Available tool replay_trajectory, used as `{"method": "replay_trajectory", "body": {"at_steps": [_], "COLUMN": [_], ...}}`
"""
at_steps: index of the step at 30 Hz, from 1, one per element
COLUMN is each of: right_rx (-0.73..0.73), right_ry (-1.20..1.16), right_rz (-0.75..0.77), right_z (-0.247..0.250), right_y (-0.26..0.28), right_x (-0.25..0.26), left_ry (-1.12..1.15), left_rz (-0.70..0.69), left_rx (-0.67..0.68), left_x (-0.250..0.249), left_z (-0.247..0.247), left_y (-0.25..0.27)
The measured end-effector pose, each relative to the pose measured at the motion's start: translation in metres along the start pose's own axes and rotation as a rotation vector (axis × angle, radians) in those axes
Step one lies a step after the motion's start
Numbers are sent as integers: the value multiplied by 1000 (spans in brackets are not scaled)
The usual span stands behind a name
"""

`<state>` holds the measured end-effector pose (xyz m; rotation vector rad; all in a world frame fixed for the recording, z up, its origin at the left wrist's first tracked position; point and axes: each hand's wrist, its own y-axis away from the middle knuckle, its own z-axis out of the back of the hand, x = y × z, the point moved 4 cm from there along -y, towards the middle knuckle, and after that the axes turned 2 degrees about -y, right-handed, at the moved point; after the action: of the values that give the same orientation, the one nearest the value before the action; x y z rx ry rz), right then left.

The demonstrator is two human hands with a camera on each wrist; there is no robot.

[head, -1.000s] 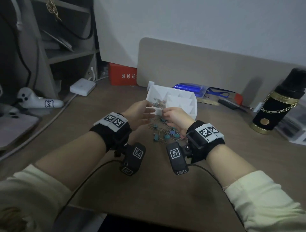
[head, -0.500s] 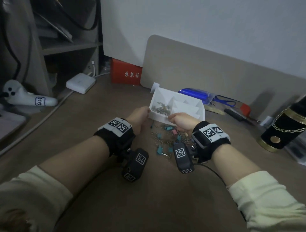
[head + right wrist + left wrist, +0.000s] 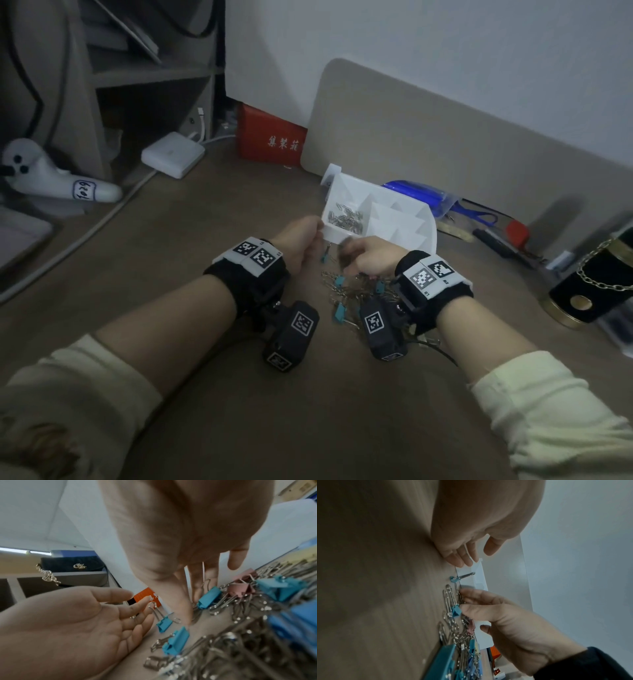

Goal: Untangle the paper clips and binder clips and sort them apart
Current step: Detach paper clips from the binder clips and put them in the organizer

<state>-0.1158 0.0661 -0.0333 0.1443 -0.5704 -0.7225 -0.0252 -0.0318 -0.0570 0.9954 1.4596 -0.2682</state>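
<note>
Returning from tray [image 3: 424,219] to pile [image 3: 346,291] | right hand [image 3: 370,257] pinching paper clips [image 3: 459,596] | left hand [image 3: 301,240] relaxed, empty | sorting is continuing

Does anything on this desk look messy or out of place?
Yes: a tangled heap of paper clips and binder clips lies loose on the desk, while the white organizer holds clips in only one visible compartment.
</note>
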Motion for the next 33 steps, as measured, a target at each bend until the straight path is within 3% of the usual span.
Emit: {"method": "replay_trajectory", "body": {"at_steps": [16,21,24,28,33], "right_rx": [-120,-268,-262,-311,-375], "right_ry": [298,145,-58,-285,-564], "right_rz": [-76,-71,-39,21,176], "right_z": [-8,-2,-1,3,2], "right_y": [3,8,8,17,27], "right_x": [-1,-5,-5,-3,6], "left_ry": [58,163,273,376,340], "left_rz": [-5,-50,-24,-15,-32], "left_rx": [79,33,0,67,158], "left_x": [10,14,15,13,18], "left_z": [-10,-6,-1,-2,-7], "left_y": [16,12,11,10,11]}}
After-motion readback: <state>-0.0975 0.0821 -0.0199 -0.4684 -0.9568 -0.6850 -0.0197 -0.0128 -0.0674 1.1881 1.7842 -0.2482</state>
